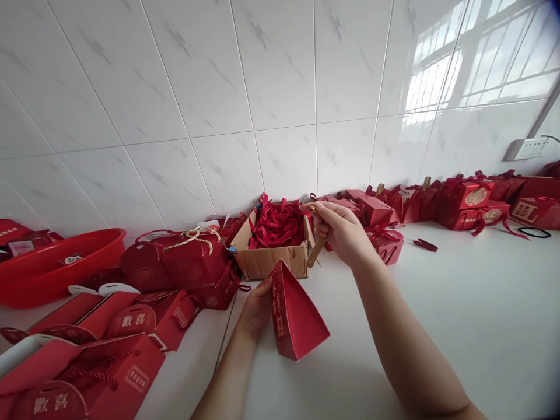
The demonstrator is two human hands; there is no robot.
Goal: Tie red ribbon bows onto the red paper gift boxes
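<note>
For apparent handle fitting, a triangular red gift box [301, 319] is held by the left fingers [264, 287] and a gold strap [317, 252] pinched by the right fingers [328, 214], alignment likely being needed next.

Ribbons [280, 224] lie in the carton [266, 263]. Behind it stands the wall [286, 154]; before it, the held box [286, 326]; left of it, stacked boxes [192, 262], then the basin [26, 286]; right of it, the held strap [317, 252], then more boxes [376, 210].
</note>
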